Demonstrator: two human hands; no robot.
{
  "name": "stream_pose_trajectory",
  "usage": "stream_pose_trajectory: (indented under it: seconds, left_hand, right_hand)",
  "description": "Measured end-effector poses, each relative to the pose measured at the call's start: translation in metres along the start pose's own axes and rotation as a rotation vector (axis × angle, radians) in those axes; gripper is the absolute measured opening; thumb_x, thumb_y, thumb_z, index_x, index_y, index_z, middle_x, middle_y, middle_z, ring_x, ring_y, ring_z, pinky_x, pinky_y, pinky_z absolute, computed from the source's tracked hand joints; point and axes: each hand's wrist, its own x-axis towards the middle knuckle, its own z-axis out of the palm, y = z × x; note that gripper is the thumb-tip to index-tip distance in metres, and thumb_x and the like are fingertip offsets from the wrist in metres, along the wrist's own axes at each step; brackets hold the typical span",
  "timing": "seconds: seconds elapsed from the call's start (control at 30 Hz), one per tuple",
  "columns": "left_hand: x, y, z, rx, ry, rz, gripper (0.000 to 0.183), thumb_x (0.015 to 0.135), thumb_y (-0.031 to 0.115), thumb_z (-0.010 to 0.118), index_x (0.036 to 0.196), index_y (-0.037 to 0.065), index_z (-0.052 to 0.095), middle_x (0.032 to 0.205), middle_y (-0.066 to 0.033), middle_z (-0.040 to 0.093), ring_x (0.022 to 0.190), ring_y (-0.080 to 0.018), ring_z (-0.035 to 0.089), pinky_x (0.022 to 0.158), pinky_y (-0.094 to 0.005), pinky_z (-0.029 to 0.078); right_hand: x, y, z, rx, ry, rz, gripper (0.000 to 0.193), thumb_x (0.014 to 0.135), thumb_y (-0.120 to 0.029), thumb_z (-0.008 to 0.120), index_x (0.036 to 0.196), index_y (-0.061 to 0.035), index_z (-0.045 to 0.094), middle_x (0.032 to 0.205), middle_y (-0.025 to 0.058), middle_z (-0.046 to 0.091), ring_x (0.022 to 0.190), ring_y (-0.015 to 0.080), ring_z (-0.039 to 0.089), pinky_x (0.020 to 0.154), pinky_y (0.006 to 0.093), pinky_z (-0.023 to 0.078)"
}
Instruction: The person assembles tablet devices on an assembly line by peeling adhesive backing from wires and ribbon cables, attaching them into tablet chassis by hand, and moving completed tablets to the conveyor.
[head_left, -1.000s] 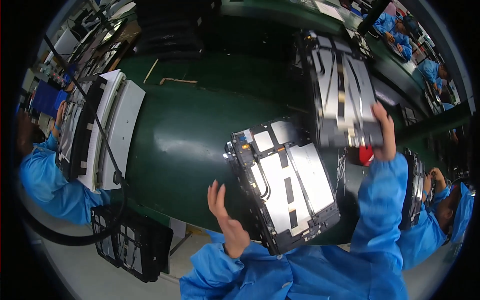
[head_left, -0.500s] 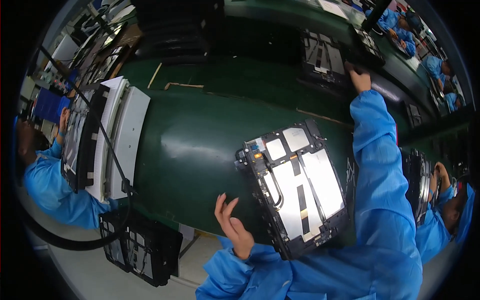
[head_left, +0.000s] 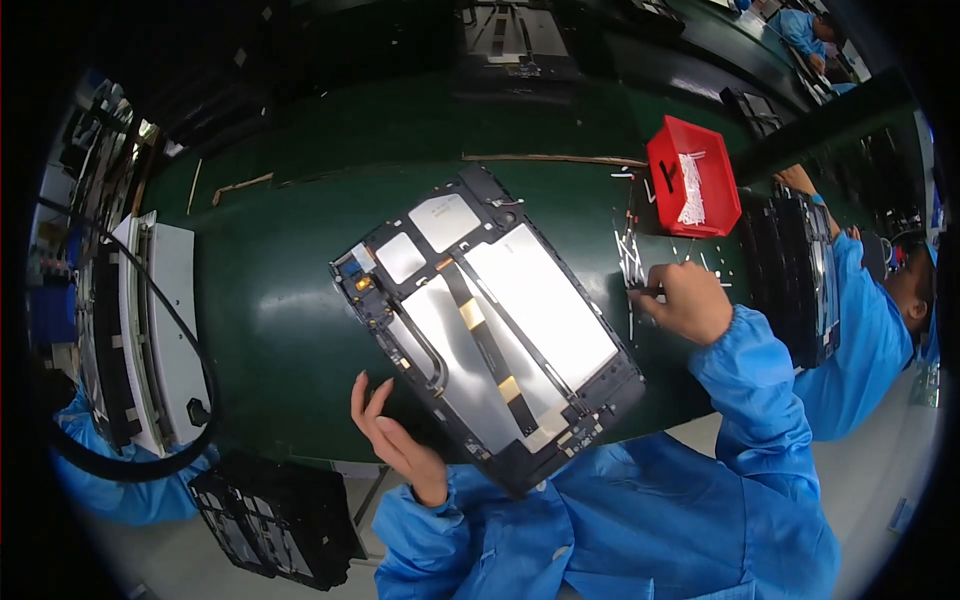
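An opened tablet assembly point(head_left: 490, 330) lies tilted in front of me, its black frame holding silver battery panels, dark flat cables and a small circuit board. My left hand point(head_left: 405, 445) is beside its lower left edge, fingers extended and apart, holding nothing. To the right of the tablet my right hand point(head_left: 690, 303) is closed in a pinch at a loose pile of thin white strips point(head_left: 628, 255). A small dark piece shows at those fingertips; its kind is too small to tell.
A red bin point(head_left: 735, 205) with white strips stands beyond my right hand. Another opened tablet point(head_left: 510, 40) lies at the far side. Stacked tablets point(head_left: 280, 525) stand at lower left, near a grey-white box point(head_left: 172, 330) and a black cable. A co-worker's blue sleeve point(head_left: 865, 340) is at right.
My right hand has come back from the far opened tablet to the white strips and closed in a pinch. The view has turned right, bringing the red bin into sight. My left hand stays open.
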Motion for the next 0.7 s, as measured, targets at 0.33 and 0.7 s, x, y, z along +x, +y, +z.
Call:
stream_pose_trajectory:
  seconds: [0.33, 0.7]
  left_hand:
    - [-0.018, 0.016, -0.01, -0.215, 0.009, -0.114, 0.04, 0.102, 0.024, 0.028, 0.115, -0.006, 0.051, 0.137, -0.0167, 0.039, 0.122, -0.0238, 0.044, 0.104, -0.0335, 0.032]
    - [-0.027, 0.115, -0.035, -0.671, -0.494, -0.154, 0.035, 0.093, 0.017, 0.05, 0.119, -0.006, 0.053, 0.079, -0.0128, 0.063, 0.061, -0.0139, 0.054, 0.059, -0.0223, 0.042]
  right_hand:
    - [0.016, 0.012, 0.02, 0.093, -0.195, -0.099, 0.03, 0.076, -0.025, 0.061, 0.081, 0.0035, 0.068, 0.071, 0.0215, 0.064, 0.069, 0.0367, 0.063, 0.068, 0.0435, 0.05]
    - [-0.034, 0.0, -0.037, 1.244, -0.692, -0.521, 0.01, 0.082, -0.004, 0.057, 0.08, 0.0015, 0.065, 0.071, 0.0042, 0.063, 0.054, 0.007, 0.05, 0.045, 0.0216, 0.036]
